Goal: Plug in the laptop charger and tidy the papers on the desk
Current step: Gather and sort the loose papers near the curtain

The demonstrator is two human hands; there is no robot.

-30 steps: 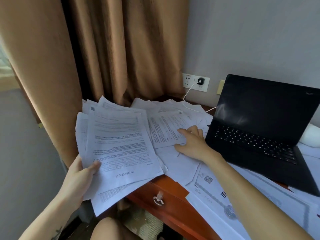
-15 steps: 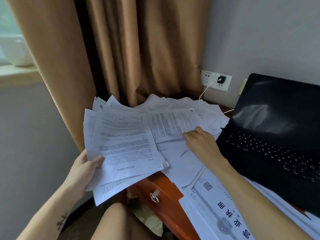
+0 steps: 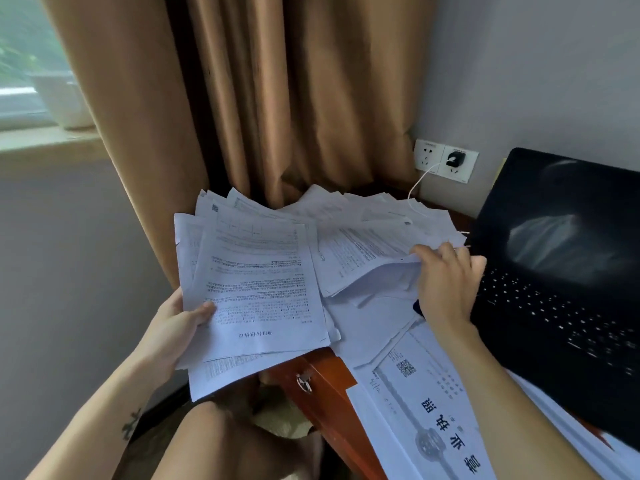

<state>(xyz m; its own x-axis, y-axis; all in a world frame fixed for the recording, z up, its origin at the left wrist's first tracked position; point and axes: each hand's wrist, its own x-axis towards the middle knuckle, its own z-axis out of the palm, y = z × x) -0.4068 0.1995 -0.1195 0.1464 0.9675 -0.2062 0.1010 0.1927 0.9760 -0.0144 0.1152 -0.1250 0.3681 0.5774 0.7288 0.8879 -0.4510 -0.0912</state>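
While your left hand (image 3: 173, 336) grips the stack (image 3: 256, 289), your right hand (image 3: 446, 289) pinches sheets (image 3: 374, 268) off the bench (image 3: 329, 389) to add.

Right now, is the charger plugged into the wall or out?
Plugged in: the black charger sits in the right-hand wall socket, its white cable trailing down onto the papers.

laptop (image 3: 561, 258): cut by right edge | desk (image 3: 332, 393): mostly under papers (image 3: 363, 244) | window (image 3: 27, 64): blurred
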